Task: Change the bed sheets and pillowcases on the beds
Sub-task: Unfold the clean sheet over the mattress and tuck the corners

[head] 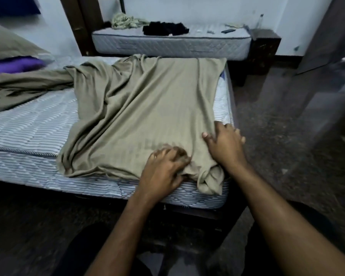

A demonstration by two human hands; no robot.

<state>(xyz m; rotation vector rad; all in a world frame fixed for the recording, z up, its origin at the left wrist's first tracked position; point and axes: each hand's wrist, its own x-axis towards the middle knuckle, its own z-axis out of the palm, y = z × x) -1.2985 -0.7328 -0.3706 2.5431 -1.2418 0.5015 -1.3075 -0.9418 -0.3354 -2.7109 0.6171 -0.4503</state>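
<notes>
Left fingertips [179,156] motion-blurred; tiny unidentifiable bits [209,31] on far mattress [167,44]; sheet [143,108] cropped left

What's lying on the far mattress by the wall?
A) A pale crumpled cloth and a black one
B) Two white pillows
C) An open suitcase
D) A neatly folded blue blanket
A: on the far mattress a pale crumpled cloth lies beside a black cloth, with a few small items further right; no blanket, pillows or suitcase show there.

No readable text, label, brand, number or sign anywhere.
</notes>
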